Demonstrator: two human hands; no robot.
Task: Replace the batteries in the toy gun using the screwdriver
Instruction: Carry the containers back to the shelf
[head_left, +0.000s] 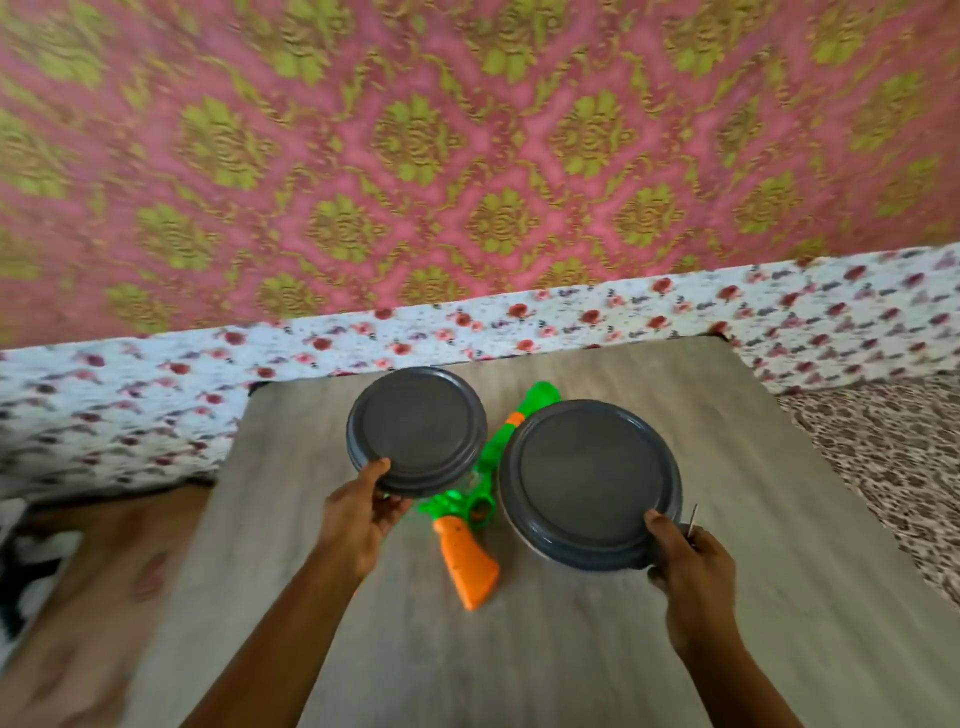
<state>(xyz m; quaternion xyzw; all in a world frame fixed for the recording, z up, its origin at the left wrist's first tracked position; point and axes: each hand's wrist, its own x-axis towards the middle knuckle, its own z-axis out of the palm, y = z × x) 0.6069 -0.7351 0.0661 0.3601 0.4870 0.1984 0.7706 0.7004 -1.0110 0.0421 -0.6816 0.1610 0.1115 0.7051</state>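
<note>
Gripping a grey plate each, both hands hover over the wooden table (597, 649).
Left hand (361, 512) pinches the smaller plate (418, 428); the green-orange toy gun (470, 519) lies between; right hand (693, 564) clasps the larger plate (589, 483) plus a thin metal shaft (693, 519).

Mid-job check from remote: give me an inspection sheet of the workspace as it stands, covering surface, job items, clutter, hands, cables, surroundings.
Surface: grey wood-grain table, low, viewed from above.
Job's things: green and orange toy gun lies flat between the two plates, orange grip nearest the person. A thin metal tip sticks up by the right hand, possibly the screwdriver; cannot tell. Batteries: nothing seen.
Clutter: left plate and right plate, both dark grey and empty.
Hands: left hand grips the left plate's near rim; right hand grips the right plate's near rim.
Cables: nothing seen.
Surroundings: floral sheet behind the table, pink and green patterned wall beyond.
</note>
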